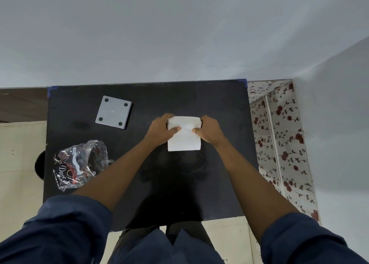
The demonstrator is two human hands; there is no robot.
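Plastic bag (79, 164) and grey square plate (113, 112) lie well to the left on the black table (75, 130). Left hand (161, 130) pinches the white sheet (184, 142), perhaps paper, at mid-table by its far fold; right hand (211, 130) pinches opposite. Keep edges aligned, then press the crease evenly.
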